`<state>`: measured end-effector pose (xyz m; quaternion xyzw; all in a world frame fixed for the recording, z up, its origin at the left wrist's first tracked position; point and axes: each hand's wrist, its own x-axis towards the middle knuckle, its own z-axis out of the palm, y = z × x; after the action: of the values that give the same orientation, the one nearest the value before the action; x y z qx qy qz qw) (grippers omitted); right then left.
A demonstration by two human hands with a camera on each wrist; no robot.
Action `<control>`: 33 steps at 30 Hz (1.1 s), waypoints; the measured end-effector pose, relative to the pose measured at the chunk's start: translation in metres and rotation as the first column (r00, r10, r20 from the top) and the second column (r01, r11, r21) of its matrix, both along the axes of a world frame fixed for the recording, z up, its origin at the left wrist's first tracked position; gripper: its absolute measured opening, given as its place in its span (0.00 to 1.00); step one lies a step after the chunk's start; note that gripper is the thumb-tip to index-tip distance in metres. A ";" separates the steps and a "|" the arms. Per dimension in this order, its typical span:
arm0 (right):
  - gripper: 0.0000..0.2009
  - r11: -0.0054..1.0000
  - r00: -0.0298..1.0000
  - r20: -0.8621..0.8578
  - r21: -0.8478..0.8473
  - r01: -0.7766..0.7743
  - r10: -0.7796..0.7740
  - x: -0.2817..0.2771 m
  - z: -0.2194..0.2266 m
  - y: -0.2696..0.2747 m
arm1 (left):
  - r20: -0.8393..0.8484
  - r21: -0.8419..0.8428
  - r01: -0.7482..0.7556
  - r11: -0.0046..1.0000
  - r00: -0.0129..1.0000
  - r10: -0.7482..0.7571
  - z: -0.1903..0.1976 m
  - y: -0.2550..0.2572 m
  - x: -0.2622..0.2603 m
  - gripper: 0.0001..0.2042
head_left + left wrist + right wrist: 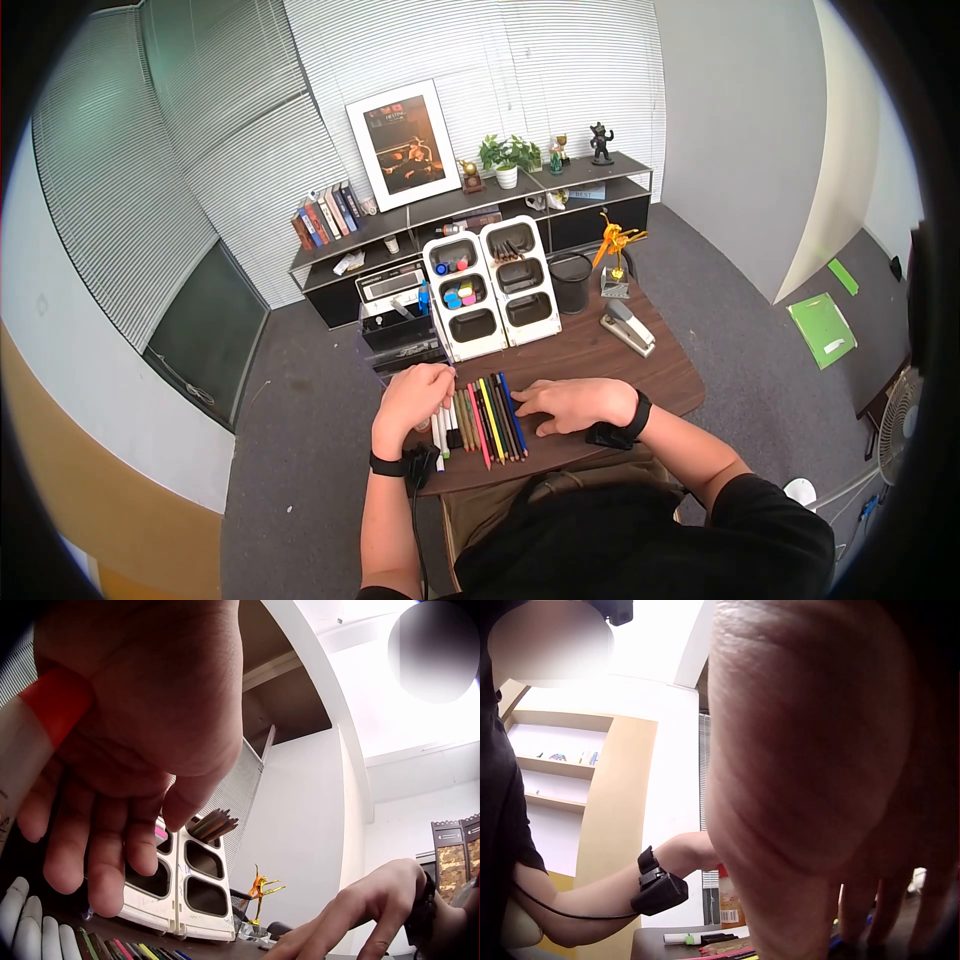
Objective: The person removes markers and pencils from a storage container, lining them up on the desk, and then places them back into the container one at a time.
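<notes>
A row of coloured pencils (487,420) lies side by side on the brown table, with white markers (49,937) at its left end and a blue pencil (514,418) at its right. My left hand (414,396) hovers at the markers' far ends, fingers loosely bent and palm bare in the left wrist view. Close by that hand is a bottle (730,901) with a red top. My right hand (572,403) reaches in from the right, its fingertips right at the blue pencil. In the right wrist view the palm hides most of the row.
Behind the row stand two white racks (480,347) with black cups, some containing pencils and highlighters. A black desk organizer (395,333) is left of them. To the right are a mesh bin (571,288), a golden figurine (617,243) and a grey stapler (628,330).
</notes>
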<state>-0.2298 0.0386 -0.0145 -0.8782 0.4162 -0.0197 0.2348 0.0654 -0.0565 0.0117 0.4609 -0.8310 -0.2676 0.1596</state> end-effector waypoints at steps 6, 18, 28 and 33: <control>0.19 0.957 0.974 0.151 -0.211 0.197 -0.167 -0.004 0.023 -0.002 | 0.008 0.008 0.001 1.000 1.000 -0.001 0.003 0.002 0.000 0.21; 0.23 0.677 0.875 0.420 -0.573 0.462 -0.241 -0.047 0.065 -0.076 | 0.000 0.005 0.000 1.000 1.000 0.000 0.004 0.003 0.001 0.21; 0.20 0.530 0.859 0.467 -0.684 0.501 -0.209 -0.048 0.069 -0.075 | -0.007 0.002 -0.014 1.000 1.000 0.014 0.004 0.005 0.001 0.23; 0.19 0.494 0.789 0.608 -0.662 0.563 -0.085 -0.043 0.094 -0.043 | -0.008 0.012 -0.012 1.000 1.000 0.013 0.004 0.004 0.000 0.23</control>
<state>-0.2729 -0.0041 0.0792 -0.7463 0.4459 -0.4819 -0.1093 0.0655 -0.0521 0.0160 0.4659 -0.8258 -0.2734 0.1620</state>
